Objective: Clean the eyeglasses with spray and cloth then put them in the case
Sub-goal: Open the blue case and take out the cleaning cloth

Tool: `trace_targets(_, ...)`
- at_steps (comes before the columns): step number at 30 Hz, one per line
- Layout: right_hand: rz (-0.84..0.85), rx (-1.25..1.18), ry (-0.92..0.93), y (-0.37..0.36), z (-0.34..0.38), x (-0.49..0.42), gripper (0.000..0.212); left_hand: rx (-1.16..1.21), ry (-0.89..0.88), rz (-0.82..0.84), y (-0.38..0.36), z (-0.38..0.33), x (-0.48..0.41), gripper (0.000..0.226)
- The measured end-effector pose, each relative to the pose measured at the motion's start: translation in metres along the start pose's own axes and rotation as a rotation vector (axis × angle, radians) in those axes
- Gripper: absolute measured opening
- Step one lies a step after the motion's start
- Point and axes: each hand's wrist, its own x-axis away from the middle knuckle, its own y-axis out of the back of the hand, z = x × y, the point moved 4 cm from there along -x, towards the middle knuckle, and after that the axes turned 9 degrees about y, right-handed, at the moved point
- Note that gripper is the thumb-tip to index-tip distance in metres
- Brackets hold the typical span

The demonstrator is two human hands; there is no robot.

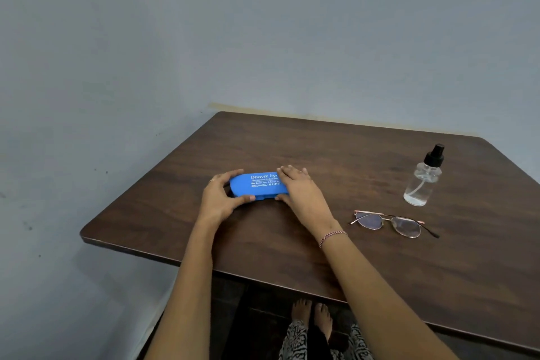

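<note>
we see a blue case (258,185) lying flat and closed on the dark wooden table (336,248), a little left of the frame's centre, its long side running left to right and white print on its lid. our left hand (220,199) cups the case's left end, fingers curled over the far edge and the thumb pressed on the near edge. our right hand (301,188) lies over the case's right end, fingers spread flat across the lid and hiding the end of the print, thumb at the near edge; a beaded band circles that wrist. so both hands hold the case, neither lifting it off the table. the glasses (391,222) rest at the right of the frame, well apart from the case, lenses toward the table and arms partly unfolded. above them in the frame, toward the upper right of the table, a clear spray bottle (422,181) with a black pump top stands upright, apart from the glasses. we cannot make out a cloth. at the bottom of the frame, under the table edge, bare feet (312,316) and patterned trousers show.
</note>
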Motion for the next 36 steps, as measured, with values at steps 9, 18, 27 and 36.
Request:
trace_targets(9,0.089,0.229,0.195,-0.013,0.006,-0.007,0.056,0.006,-0.011,-0.050,0.005,0.006,-0.006,0.069)
trace_targets(18,0.131,0.414,0.239,-0.017,0.005,-0.018,0.051,-0.030,-0.047,-0.052,0.007,0.000,-0.007,0.070)
trace_targets(27,-0.058,-0.062,0.100,0.024,-0.012,-0.043,0.034,0.034,-0.013,-0.022,0.008,0.000,-0.001,0.115)
trace_targets(36,-0.098,-0.463,-0.071,0.016,-0.040,-0.073,0.033,0.064,-0.011,-0.014,0.007,0.007,-0.007,0.132)
